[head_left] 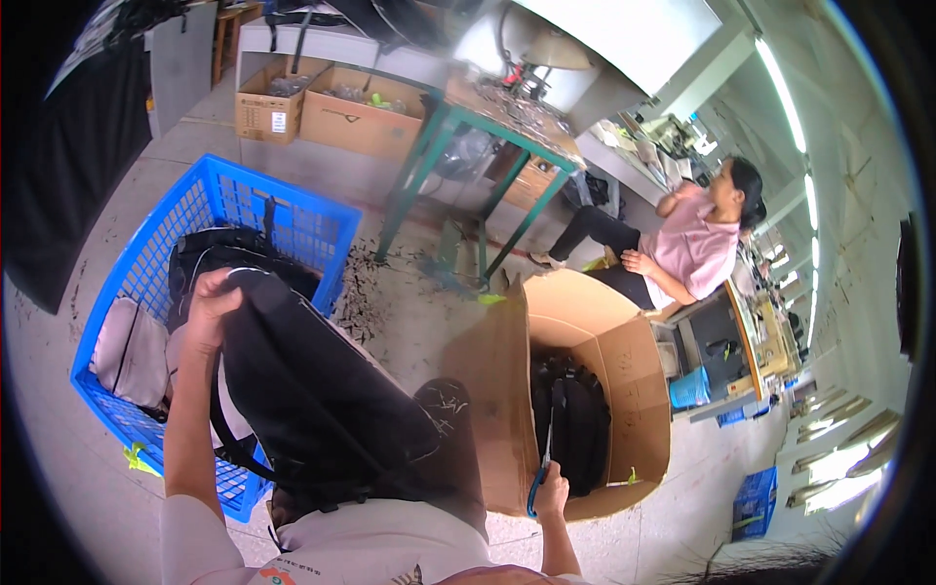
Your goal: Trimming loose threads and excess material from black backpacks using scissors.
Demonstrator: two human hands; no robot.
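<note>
My left hand is closed on the upper edge of a black fabric bag, which lies across my lap with pale threads along its edge. A strap hangs from the bag's near left side. In my right hand is a pair of scissors with blue handles, blades pointing away from me. The scissors are over the near part of a tall cardboard box, where black bags lie inside. Loose thread bits cling to my dark trouser knee.
Left of me stands a blue plastic crate holding black and light grey bags. A green-legged table stands ahead, dark scraps on the floor beside it. Cartons sit under a bench. Beyond the box sits a person in pink.
</note>
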